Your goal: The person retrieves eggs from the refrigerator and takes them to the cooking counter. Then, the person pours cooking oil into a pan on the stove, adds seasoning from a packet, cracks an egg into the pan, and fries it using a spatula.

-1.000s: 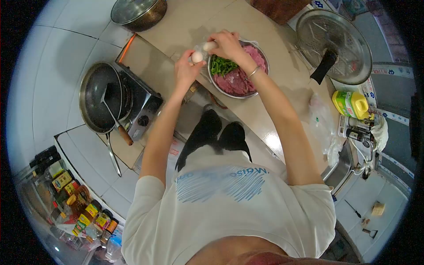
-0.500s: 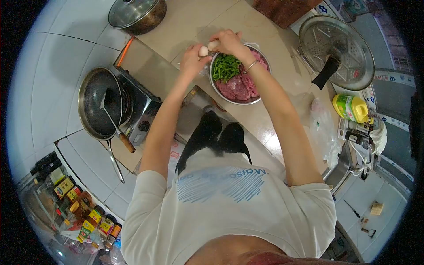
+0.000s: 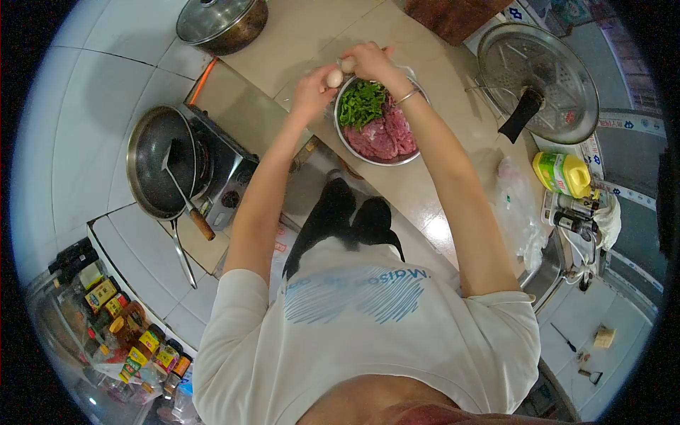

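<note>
My left hand (image 3: 316, 91) holds a pale egg (image 3: 334, 78) in its fingertips at the upper left rim of the metal bowl (image 3: 386, 163). Another pale egg (image 3: 348, 65) is in the fingers of my right hand (image 3: 369, 61), just above and beside the first. Whether the two eggs touch is hard to tell. Inside the bowl, chopped greens (image 3: 362, 104) lie on the left and pink raw meat (image 3: 381, 137) fills the right and lower part. Clear plastic shows behind the eggs, partly hidden by my hands.
A wok (image 3: 161, 163) with a spatula sits on the stove (image 3: 230, 177) at left. A lidded pot (image 3: 222, 27) stands at the top. To the right are a large lid (image 3: 567, 85), a plastic bag (image 3: 520, 212), a yellow jug (image 3: 562, 173) and a sink (image 3: 547, 276).
Both hands and their eggs have moved right, nearer the bowl's upper rim. The egg in my left hand has come closer to the one in my right.
</note>
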`<action>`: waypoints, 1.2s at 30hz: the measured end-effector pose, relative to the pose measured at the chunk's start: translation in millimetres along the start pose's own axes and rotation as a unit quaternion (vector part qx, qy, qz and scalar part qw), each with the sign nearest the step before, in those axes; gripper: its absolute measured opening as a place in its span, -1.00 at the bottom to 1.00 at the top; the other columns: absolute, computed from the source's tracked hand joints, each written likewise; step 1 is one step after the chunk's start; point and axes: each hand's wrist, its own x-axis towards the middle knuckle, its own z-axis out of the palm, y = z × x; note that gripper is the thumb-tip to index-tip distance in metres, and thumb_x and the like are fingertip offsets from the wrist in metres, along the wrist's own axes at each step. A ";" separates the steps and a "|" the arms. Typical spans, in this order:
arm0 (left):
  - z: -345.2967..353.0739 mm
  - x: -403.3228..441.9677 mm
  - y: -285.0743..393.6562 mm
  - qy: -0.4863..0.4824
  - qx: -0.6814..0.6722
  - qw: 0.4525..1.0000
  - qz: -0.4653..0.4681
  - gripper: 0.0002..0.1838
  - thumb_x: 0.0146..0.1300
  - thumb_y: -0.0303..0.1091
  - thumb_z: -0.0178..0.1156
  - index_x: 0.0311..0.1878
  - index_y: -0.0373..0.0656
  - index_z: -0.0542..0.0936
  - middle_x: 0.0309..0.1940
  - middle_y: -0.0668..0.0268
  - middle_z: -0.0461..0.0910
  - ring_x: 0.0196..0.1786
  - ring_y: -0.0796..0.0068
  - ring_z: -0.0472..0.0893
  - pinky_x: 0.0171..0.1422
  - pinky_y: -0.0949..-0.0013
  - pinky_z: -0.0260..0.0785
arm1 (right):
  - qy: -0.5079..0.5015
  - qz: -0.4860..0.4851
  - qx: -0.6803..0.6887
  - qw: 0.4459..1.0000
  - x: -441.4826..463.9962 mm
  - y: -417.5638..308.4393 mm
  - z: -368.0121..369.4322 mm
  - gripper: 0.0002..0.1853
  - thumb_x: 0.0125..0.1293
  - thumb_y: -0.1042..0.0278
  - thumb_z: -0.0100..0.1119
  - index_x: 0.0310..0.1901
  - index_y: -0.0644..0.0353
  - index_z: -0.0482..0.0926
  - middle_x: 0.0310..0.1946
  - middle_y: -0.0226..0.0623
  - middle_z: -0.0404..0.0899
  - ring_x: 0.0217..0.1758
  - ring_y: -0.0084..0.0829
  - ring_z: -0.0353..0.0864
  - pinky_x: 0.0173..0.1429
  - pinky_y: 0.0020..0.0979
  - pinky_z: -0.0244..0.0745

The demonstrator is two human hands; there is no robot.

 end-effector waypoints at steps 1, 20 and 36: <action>-3.2 -0.8 -1.8 -0.038 -0.049 0.997 -0.045 -0.46 -0.11 -0.46 0.31 0.05 0.02 0.48 -0.10 0.25 0.55 -0.20 0.28 0.56 -0.08 0.31 0.40 | -0.010 -0.010 0.014 1.000 -0.3 0.9 -0.5 -0.61 0.02 0.42 0.15 -0.10 -0.28 0.60 -0.17 -0.44 0.58 0.05 -0.35 0.43 -0.02 0.03 0.09; 9.6 -10.9 0.3 0.102 -0.055 0.984 0.134 -0.25 -0.08 -0.63 0.15 0.26 -0.10 0.15 0.08 0.08 0.25 0.15 0.13 0.31 0.17 0.26 0.28 | -0.044 -0.072 0.067 0.994 -10.3 -20.4 12.1 -0.63 0.06 0.27 0.12 -0.03 -0.16 0.49 0.03 -0.33 0.48 0.35 -0.24 0.14 0.20 0.27 -0.21; -2.1 -88.8 14.6 0.186 -0.067 0.980 0.036 -0.34 -0.01 -0.48 0.24 0.22 -0.18 0.25 0.06 0.03 0.34 0.13 0.04 0.35 0.16 0.20 0.28 | 0.187 -0.062 0.266 0.944 -79.0 -18.1 4.2 -0.79 0.10 0.25 0.18 -0.19 -0.02 0.55 -0.23 -0.24 0.59 -0.06 -0.15 0.52 0.02 -0.15 0.36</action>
